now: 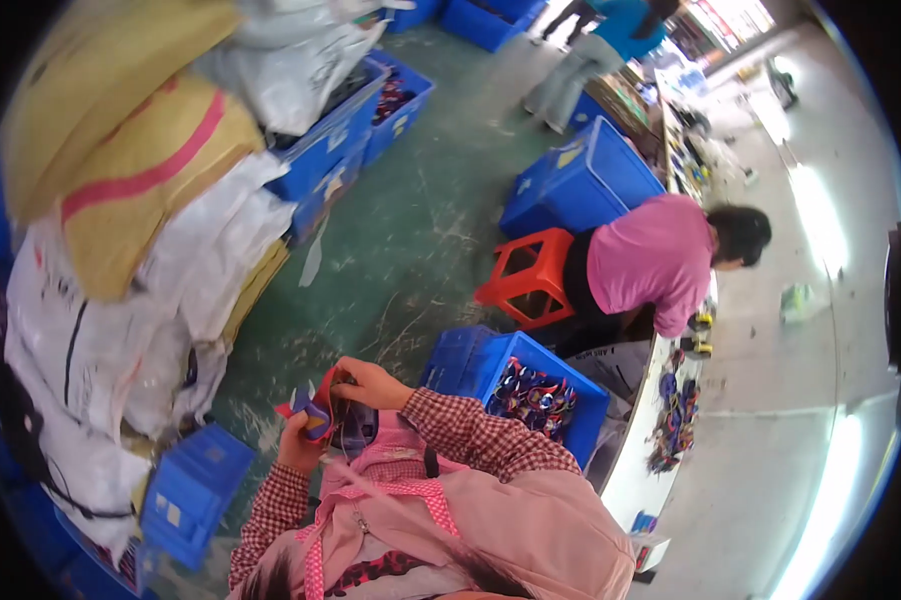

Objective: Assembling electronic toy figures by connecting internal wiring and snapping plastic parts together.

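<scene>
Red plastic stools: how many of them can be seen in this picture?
1. The red plastic stool stands on the green floor, directly behind the seated person in the pink shirt. Others may be hidden behind crates or sacks.

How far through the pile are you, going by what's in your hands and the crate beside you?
Done: hard to tell; no finished pile shows. In hand: both hands, left hand and right hand, grip one small red and purple piece. Left: the blue crate at the right holds many similar pieces.
</scene>
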### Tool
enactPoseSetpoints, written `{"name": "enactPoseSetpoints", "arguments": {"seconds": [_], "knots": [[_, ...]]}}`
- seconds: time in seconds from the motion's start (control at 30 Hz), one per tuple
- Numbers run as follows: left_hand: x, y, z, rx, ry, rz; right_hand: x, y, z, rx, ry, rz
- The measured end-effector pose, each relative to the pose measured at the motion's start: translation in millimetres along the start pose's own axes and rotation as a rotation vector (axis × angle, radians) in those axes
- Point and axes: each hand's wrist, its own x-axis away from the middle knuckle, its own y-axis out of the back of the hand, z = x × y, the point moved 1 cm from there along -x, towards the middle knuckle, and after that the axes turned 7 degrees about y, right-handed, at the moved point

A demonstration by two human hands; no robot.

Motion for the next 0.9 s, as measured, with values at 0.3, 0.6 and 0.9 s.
{"name": "enactPoseSetpoints", "arguments": {"seconds": [0.3,0.6,0.9], "knots": [[-183.1,-159.2,-35.7,-0.315,0.228,0.165,-1.2,175.8,-58.6,-0.507,-0.086,-0.508],[-362.9,-315.4,-79.9,-0.454,0.422,0.179,-50.6,356.1,-102.1,-0.826,-0.170,-0.694],[-602.2,-487.6,-100.0,-0.467,0.499,0.419,-104.8,545.3,-191.8,-0.893,0.003,-1.359]]}}
